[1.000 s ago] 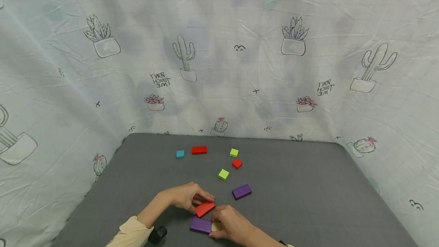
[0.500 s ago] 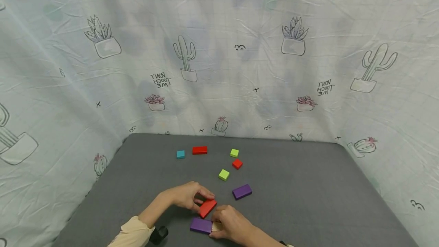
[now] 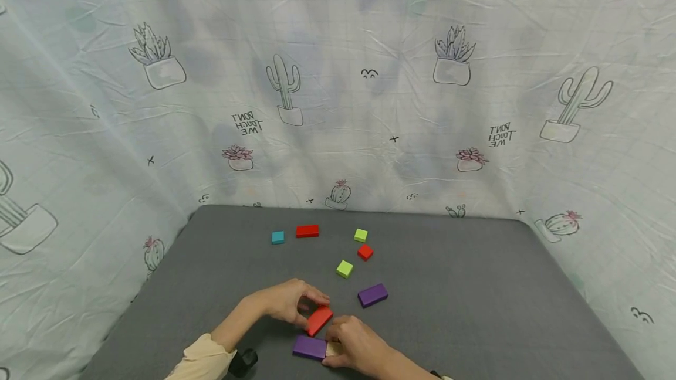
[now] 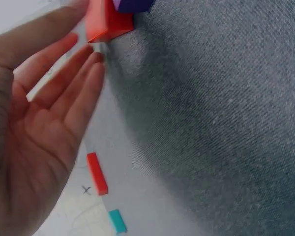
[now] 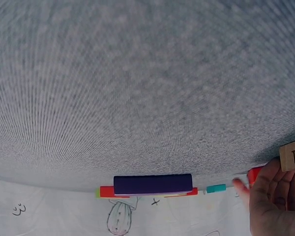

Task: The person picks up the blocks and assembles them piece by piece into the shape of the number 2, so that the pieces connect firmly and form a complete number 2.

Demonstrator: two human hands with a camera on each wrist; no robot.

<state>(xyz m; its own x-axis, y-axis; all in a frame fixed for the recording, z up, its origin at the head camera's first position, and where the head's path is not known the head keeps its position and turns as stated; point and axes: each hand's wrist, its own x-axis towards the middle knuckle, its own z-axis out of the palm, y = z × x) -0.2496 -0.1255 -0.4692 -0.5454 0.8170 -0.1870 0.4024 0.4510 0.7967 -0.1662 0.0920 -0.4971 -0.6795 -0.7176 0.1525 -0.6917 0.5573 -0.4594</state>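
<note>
My left hand [image 3: 287, 301] has its thumb and index finger at opposite ends of a red rectangular block [image 3: 320, 321], which lies slanted. In the left wrist view that red block [image 4: 101, 22] overlaps a purple one, and the other fingers stretch out beneath it. Just below it in the head view lies a purple rectangular block [image 3: 310, 347]. My right hand [image 3: 359, 348] pinches a plain wooden block [image 3: 334, 349] against the purple block's right end. Printed digits show on the wooden block [image 5: 292, 156] in the right wrist view; fingers cover part of it.
Farther up the grey table [image 3: 465, 286] lie a second purple block [image 3: 372, 295], two lime green cubes [image 3: 344, 268], a small red cube [image 3: 365, 252], a long red block [image 3: 307, 231] and a small blue block [image 3: 277, 238]. A cactus-print curtain [image 3: 338, 104] surrounds the table.
Between the two earlier frames, my left fingers turned the red block to a steeper slant and shifted it slightly right. The right hand, wooden block and purple block stayed put.
</note>
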